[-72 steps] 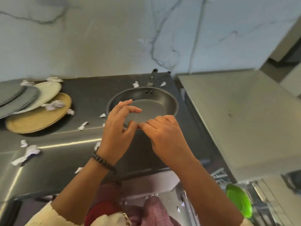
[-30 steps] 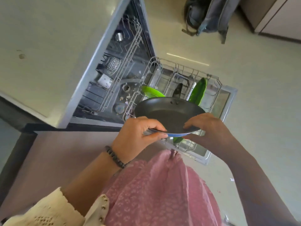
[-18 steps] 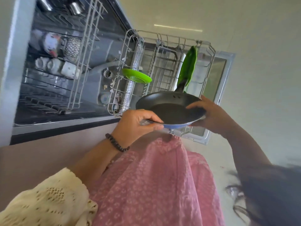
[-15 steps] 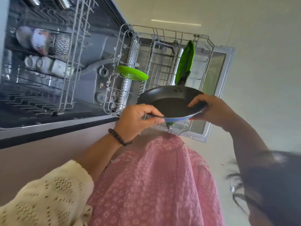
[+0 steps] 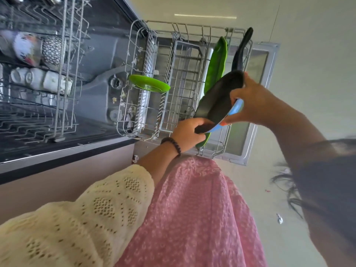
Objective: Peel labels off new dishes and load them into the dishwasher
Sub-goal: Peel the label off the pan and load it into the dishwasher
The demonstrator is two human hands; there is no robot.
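So right now the frying pan (image 5: 217, 99) is tipped up on its edge, right of centre in the frame, hovering over the pulled-out lower rack (image 5: 181, 81) of the dishwasher. The left hand (image 5: 187, 134) has its fingers curled round the lower rim of the pan, and the right hand (image 5: 248, 101) pinches the upper rim, thumb on the dark inside and fingers on the blue underside. The handle (image 5: 241, 49) pokes toward the top of the frame, past the far rack wire. Looks to me like the pan isn't seated yet, both hands carry it, so this step is mid-way: it needs to slot down between the tines beside the green plate (image 5: 216, 62) that stands on edge just behind it. A second green plate (image 5: 149, 85) lies tilted across the rack's left part. Upper left of the frame, the upper rack (image 5: 63, 64) holds white cups (image 5: 38, 79) and a patterned bowl (image 5: 28, 48). I can't see any label on the pan from here, so I'd guess peeling is done for this one. How many dishes are left to peel I can't tell, nothing of that shows. Some scraps of paper (image 5: 279, 218) sit on the floor (image 5: 308, 35) at lower right.
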